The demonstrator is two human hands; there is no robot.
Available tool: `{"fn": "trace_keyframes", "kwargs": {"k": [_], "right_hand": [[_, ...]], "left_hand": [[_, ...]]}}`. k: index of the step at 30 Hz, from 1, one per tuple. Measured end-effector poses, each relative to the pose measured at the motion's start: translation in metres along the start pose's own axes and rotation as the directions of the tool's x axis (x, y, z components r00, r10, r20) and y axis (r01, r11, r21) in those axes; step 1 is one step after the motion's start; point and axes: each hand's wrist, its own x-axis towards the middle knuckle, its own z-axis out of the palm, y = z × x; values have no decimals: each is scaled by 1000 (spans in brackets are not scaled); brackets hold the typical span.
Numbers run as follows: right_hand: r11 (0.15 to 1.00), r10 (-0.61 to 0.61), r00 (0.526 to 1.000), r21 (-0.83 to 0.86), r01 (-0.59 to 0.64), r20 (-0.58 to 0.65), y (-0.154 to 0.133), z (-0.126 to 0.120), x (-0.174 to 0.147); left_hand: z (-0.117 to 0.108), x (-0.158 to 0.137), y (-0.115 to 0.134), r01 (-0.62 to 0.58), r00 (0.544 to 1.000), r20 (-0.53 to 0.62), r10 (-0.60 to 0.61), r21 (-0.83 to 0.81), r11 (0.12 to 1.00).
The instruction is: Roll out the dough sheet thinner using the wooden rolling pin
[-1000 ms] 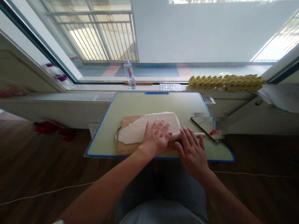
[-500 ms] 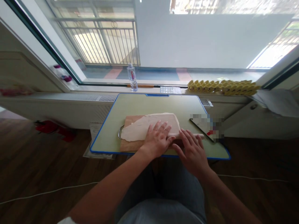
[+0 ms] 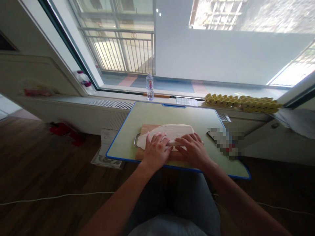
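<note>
A flat sheet of pale dough (image 3: 174, 128) lies across a wooden cutting board (image 3: 140, 154) with a metal handle at its left end. Over the dough runs a thin, light rolling pin (image 3: 174, 143), most of it covered by my hands. My left hand (image 3: 156, 151) is closed over its left part, fingers curled and thumb on the near side. On the right part, my right hand (image 3: 193, 148) has its fingers bent over the pin and its thumb below it. The pin's ends are hidden.
The board rests on a small green table (image 3: 133, 123) with blue edging. A partly blurred phone-like object (image 3: 219, 137) lies at its right. On the sill stand a clear bottle (image 3: 150, 87) and a yellow ruffled object (image 3: 242, 102). A white cable (image 3: 61, 196) crosses the floor.
My left hand has gone from lying flat on the dough to gripping the rolling pin. My right hand and the pin have shifted left over the dough. The camera view has turned slightly.
</note>
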Motion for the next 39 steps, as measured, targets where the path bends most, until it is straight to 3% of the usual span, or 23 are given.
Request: {"fn": "trace_keyframes", "kwargs": {"k": [6, 9, 12, 16, 22, 25, 32, 39], "right_hand": [[994, -77, 991, 80, 68, 109, -13, 11, 33], [998, 3, 994, 55, -9, 107, -15, 16, 43], [990, 141, 985, -42, -138, 103, -18, 24, 53], [971, 206, 970, -149, -186, 130, -19, 37, 78], [956, 289, 934, -116, -270, 208, -10, 48, 120], [955, 287, 937, -132, -264, 202, -14, 45, 112], [951, 257, 963, -196, -237, 83, -36, 36, 63], [942, 313, 945, -154, -297, 92, -33, 45, 95]], "left_hand": [[-5, 10, -30, 204, 978, -40, -203, 42, 978], [2, 21, -40, 279, 960, -61, -275, 87, 956], [8, 30, -47, 278, 960, -63, -272, 113, 954], [9, 51, -58, 265, 962, -90, -256, 109, 958], [5, 87, -75, 275, 957, -129, -260, 120, 954], [5, 79, -70, 242, 964, -142, -224, 124, 962], [14, 20, -39, 227, 965, -163, -204, 141, 964], [9, 32, -33, 251, 964, -137, -229, 176, 952]]}}
